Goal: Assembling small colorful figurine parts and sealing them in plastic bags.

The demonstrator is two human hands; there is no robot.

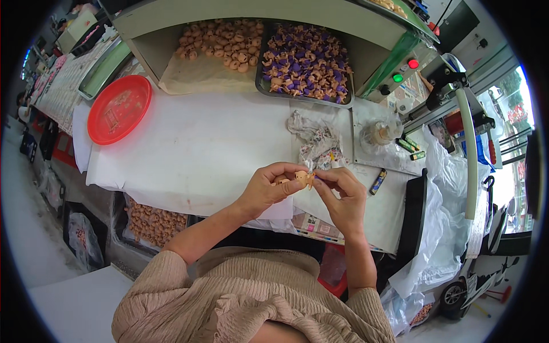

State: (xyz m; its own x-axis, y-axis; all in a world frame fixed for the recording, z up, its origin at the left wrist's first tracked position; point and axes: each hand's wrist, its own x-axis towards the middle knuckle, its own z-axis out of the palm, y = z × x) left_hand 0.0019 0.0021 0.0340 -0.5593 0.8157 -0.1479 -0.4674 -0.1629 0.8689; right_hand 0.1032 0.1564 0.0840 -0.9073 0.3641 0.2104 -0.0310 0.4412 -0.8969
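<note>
Above the near edge of the white-covered table, my two hands meet over a small skin-coloured doll head. My left hand is closed, pinching the head between thumb and fingers; another skin-coloured piece shows in its curled fingers. My right hand pinches a small doll body from the right, with a bit of purple and orange showing. Head and body touch; whether they are joined I cannot tell. Just beyond my fingers lies a crumpled patterned cloth. Many loose doll heads are heaped on brown paper under the shelf.
A black tray of purple-clad doll bodies stands beside the heads. At left lies a red round plate. To the right are a glass jar, a battery-like cylinder and a press with a pale hose. Below the table sits a bin of heads.
</note>
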